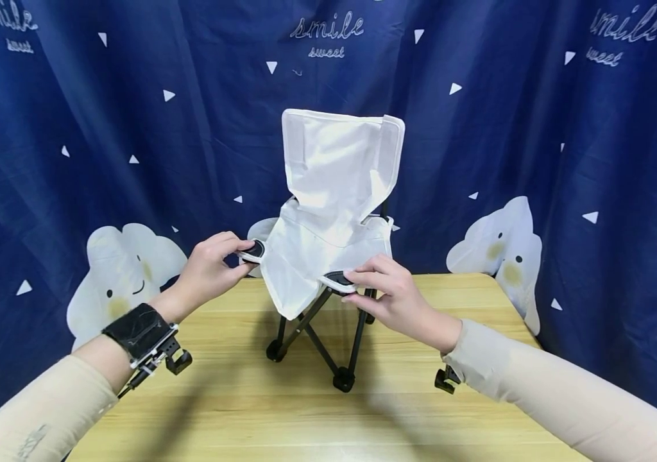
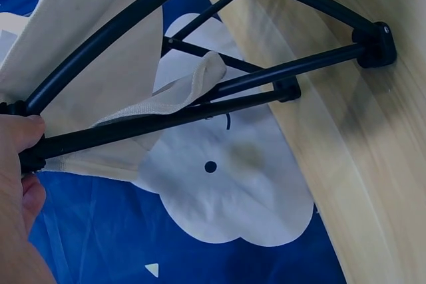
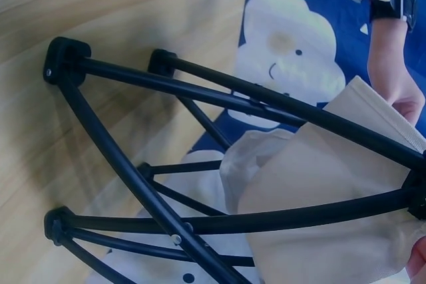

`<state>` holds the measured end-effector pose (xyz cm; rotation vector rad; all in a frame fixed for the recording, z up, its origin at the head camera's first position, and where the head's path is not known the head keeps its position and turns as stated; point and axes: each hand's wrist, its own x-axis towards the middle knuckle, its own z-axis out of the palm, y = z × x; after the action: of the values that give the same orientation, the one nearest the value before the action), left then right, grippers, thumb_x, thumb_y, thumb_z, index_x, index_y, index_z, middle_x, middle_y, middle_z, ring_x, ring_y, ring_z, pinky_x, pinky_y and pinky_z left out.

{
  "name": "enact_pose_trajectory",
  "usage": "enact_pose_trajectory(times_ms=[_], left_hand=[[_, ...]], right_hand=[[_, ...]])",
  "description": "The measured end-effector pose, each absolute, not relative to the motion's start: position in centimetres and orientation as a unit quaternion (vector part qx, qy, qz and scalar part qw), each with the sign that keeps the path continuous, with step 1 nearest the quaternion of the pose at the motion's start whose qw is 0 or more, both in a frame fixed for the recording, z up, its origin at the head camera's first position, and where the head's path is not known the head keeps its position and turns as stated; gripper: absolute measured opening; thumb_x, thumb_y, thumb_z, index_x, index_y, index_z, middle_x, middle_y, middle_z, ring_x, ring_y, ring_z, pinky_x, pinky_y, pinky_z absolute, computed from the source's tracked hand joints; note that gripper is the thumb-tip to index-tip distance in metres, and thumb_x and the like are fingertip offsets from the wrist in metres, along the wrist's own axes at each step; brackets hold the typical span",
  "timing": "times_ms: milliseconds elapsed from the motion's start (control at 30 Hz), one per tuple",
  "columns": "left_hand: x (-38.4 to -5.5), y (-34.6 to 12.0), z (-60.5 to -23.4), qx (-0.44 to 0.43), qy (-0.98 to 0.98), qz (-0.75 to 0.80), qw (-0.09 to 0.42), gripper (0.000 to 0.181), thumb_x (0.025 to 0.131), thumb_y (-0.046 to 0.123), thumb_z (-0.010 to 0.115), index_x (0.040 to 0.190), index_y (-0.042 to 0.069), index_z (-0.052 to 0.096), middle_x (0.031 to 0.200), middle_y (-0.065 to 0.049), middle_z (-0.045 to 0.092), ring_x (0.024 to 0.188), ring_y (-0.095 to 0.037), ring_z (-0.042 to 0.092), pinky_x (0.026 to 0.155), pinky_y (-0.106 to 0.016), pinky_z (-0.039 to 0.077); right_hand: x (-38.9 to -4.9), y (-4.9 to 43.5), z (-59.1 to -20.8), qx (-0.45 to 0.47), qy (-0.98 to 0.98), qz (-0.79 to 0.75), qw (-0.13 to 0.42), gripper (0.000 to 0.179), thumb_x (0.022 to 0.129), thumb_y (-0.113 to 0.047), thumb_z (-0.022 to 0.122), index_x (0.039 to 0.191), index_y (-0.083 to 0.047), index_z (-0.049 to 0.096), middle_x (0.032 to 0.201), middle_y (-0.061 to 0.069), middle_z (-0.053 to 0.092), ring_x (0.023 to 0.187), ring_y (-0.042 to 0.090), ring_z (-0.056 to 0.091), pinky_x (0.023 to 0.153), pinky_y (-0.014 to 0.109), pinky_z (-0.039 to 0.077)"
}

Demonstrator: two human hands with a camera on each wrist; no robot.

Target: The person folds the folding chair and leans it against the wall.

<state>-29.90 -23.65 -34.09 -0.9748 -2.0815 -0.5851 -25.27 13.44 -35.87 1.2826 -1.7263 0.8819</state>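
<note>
A small folding chair with white fabric (image 1: 337, 167) and a black tube frame (image 1: 319, 346) stands upright, partly unfolded, its backrest facing me. My left hand (image 1: 210, 266) pinches the seat's left front corner between thumb and fingers, at a black corner patch (image 1: 256, 250). At the right front corner my right hand (image 1: 389, 292) pinches another black patch (image 1: 337, 278). In the left wrist view, my left hand (image 2: 18, 224) meets the ends of two black tubes (image 2: 120, 131). Crossed legs (image 3: 133, 157) fill the right wrist view, and only fingertips of the right hand (image 3: 418, 261) show at its edge.
The chair's black feet (image 1: 344, 380) rest on a light wooden table (image 1: 236, 417). Behind hangs a dark blue curtain (image 1: 190, 147) with white triangles, lettering and smiling cloud shapes (image 1: 123, 276). A black strap with a camera mount (image 1: 140, 333) is on the left wrist.
</note>
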Motion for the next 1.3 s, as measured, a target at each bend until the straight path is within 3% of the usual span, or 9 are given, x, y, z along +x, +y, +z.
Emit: enact_pose_trajectory(times_ms=[900, 1067, 1200, 1300], left_hand=[[-30.0, -22.2, -33.4, -0.4, -0.79, -0.238, 0.4, 0.033, 0.075, -0.011, 0.09, 0.105, -0.005, 0.081, 0.085, -0.012, 0.073, 0.079, -0.025, 0.064, 0.076, -0.03, 0.051], [-30.1, -21.8, -33.3, -0.404, -0.784, -0.247, 0.402, 0.033, 0.073, -0.012, 0.09, 0.105, -0.005, 0.081, 0.084, -0.011, 0.073, 0.079, -0.023, 0.064, 0.076, -0.028, 0.052], [-30.0, -21.5, -33.2, -0.407, -0.782, -0.25, 0.401, 0.033, 0.074, -0.012, 0.091, 0.105, -0.005, 0.082, 0.084, -0.012, 0.073, 0.079, -0.024, 0.063, 0.076, -0.028, 0.051], [-29.9, -21.2, -33.0, -0.407, -0.783, -0.249, 0.4, 0.033, 0.074, -0.011, 0.092, 0.106, -0.005, 0.082, 0.084, -0.012, 0.073, 0.078, -0.024, 0.063, 0.075, -0.029, 0.051]], right_hand=[[-25.7, 13.3, -35.0, 0.5, -0.678, 0.343, 0.415, 0.032, 0.102, -0.032, 0.078, 0.11, -0.002, 0.083, 0.093, 0.012, 0.074, 0.08, 0.024, 0.062, 0.068, 0.031, 0.05], [-25.8, 13.2, -34.9, 0.497, -0.681, 0.343, 0.413, 0.025, 0.092, -0.018, 0.089, 0.111, -0.002, 0.083, 0.095, 0.012, 0.074, 0.081, 0.025, 0.062, 0.068, 0.031, 0.051], [-25.8, 13.2, -34.7, 0.492, -0.688, 0.343, 0.409, 0.034, 0.078, -0.005, 0.095, 0.11, -0.002, 0.083, 0.096, 0.013, 0.074, 0.083, 0.026, 0.063, 0.069, 0.032, 0.051], [-25.8, 13.2, -34.7, 0.49, -0.689, 0.342, 0.409, 0.035, 0.076, -0.004, 0.095, 0.109, -0.001, 0.083, 0.096, 0.014, 0.074, 0.084, 0.026, 0.063, 0.069, 0.032, 0.051]])
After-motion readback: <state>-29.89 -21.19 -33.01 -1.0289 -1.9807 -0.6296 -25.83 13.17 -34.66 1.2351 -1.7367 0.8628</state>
